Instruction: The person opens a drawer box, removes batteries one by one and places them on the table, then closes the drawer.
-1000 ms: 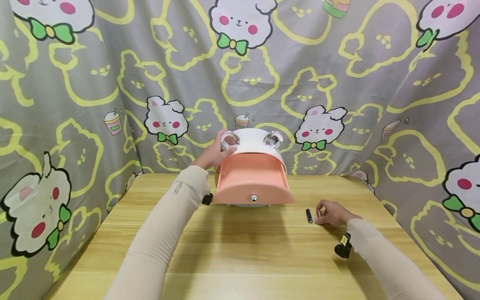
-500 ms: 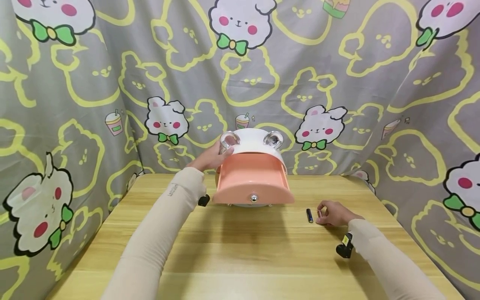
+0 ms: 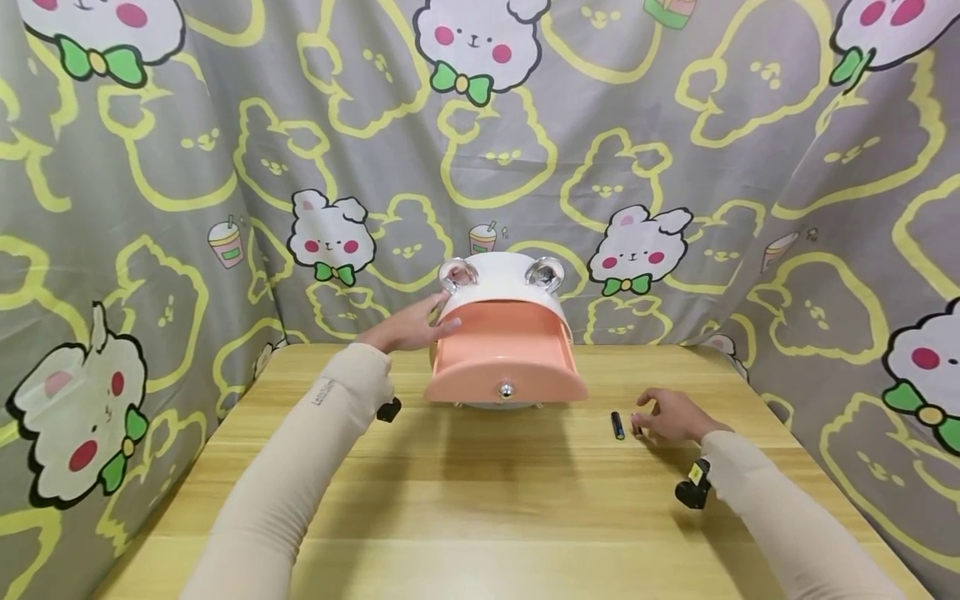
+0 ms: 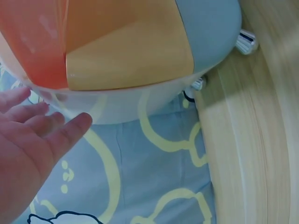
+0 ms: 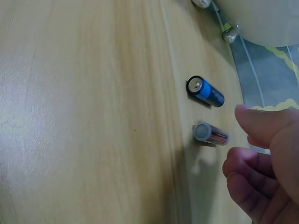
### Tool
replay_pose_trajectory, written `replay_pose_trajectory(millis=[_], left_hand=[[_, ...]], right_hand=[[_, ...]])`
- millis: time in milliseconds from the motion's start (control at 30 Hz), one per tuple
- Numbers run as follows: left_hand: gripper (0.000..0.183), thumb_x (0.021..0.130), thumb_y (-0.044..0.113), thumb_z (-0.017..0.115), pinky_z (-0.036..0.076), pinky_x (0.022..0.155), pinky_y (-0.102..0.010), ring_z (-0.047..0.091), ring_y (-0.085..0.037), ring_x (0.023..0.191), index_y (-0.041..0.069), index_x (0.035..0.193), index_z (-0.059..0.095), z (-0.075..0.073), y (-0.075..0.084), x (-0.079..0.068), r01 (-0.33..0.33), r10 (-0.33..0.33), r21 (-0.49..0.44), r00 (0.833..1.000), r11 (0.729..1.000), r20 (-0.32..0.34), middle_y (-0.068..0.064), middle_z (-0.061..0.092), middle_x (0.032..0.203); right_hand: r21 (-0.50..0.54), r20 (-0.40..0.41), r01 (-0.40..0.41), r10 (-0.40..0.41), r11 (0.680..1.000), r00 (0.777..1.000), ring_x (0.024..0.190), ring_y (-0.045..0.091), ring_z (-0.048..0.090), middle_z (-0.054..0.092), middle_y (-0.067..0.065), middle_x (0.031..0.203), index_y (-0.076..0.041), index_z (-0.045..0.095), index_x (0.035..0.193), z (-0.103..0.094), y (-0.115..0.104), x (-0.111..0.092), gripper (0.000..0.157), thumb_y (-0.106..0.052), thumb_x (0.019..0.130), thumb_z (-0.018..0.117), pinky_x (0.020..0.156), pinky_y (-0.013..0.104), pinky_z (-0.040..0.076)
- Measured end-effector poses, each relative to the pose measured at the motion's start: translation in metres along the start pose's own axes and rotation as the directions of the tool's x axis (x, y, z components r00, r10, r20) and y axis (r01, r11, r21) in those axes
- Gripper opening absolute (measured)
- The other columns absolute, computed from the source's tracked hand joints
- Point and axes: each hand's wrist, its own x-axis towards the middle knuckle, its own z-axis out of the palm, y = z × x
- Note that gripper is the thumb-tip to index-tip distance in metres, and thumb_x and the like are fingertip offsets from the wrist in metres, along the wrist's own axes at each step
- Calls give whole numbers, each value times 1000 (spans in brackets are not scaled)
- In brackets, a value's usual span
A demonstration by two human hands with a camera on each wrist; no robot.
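A rounded white storage box with clear ears and small feet stands at the back middle of the table, its peach drawer pulled out by a silver knob. My left hand is at the box's left side with its fingers extended; in the left wrist view they reach up beside the white shell, gripping nothing. On the table to the right lie two batteries side by side, a black and blue one and a grey and red one. My right hand hovers beside the grey and red battery, thumb and loosely bent fingers apart from it.
The wooden table runs up to a patterned grey curtain that encloses the back and both sides. A black wrist camera hangs under the right sleeve, another under the left.
My left hand has slid down and left from the ear of the box, its fingers loosening. The right hand has let go of the grey and red battery and lifted slightly away.
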Motion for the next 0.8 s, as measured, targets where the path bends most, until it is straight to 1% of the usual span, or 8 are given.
replay_pose_trajectory(millis=[133,267,400,467,533,600,667,800], left_hand=[[88,90,48,61,24,111,-55,27,-41,139,3,153,19,0,-1,-9,-44,44,24,999,999,-4,-23,26,154],[102,83,45,71,22,111,-55,24,-40,140,3,154,12,1,4,-17,-105,105,34,994,994,8,-22,19,157],[131,69,63,77,16,115,-49,16,-35,144,0,154,1,2,8,-21,-188,188,-7,981,982,39,-21,7,159],[145,58,76,75,14,115,-47,13,-35,145,-2,153,-3,3,11,-21,-213,214,-25,975,977,60,-22,2,159],[152,53,82,72,13,116,-46,12,-35,145,-4,152,-4,4,13,-21,-224,225,-19,971,974,78,-23,0,159],[151,53,79,74,13,116,-46,11,-36,144,-4,152,-3,5,15,-21,-218,218,-6,972,976,88,-23,0,159],[145,58,69,79,12,116,-44,9,-34,145,-4,152,-3,6,17,-21,-204,202,11,975,979,90,-22,-1,159],[129,67,49,83,16,115,-45,13,-30,145,1,154,1,5,19,-22,-149,147,14,986,989,82,-16,1,160]], right_hand=[[26,-41,17,-16,1000,999,64,17,58,63,3,73,5,60,111,-1,-7,2,31,-19,93,66,60,34,49],[22,-79,65,-63,998,995,62,15,57,61,3,73,3,63,106,-1,-17,4,25,-18,93,66,58,33,49],[18,-109,114,-111,993,988,60,14,56,63,7,73,1,64,103,-1,-29,8,21,-18,94,64,57,33,48],[20,-116,127,-124,992,985,59,14,57,63,7,73,1,64,102,-1,-34,10,20,-18,95,63,57,33,48],[18,-126,131,-127,991,984,60,14,56,62,6,72,0,65,101,0,-40,13,18,-17,95,63,57,33,48],[20,-129,141,-137,990,982,60,14,56,62,4,72,-1,65,101,0,-45,15,19,-18,95,63,57,33,48],[25,-134,137,-132,990,982,61,14,56,62,4,73,-1,65,101,2,-49,18,18,-18,94,63,58,33,48],[53,-137,127,-119,990,983,61,16,58,64,9,76,-3,66,102,5,-55,24,19,-20,95,63,61,34,50]])
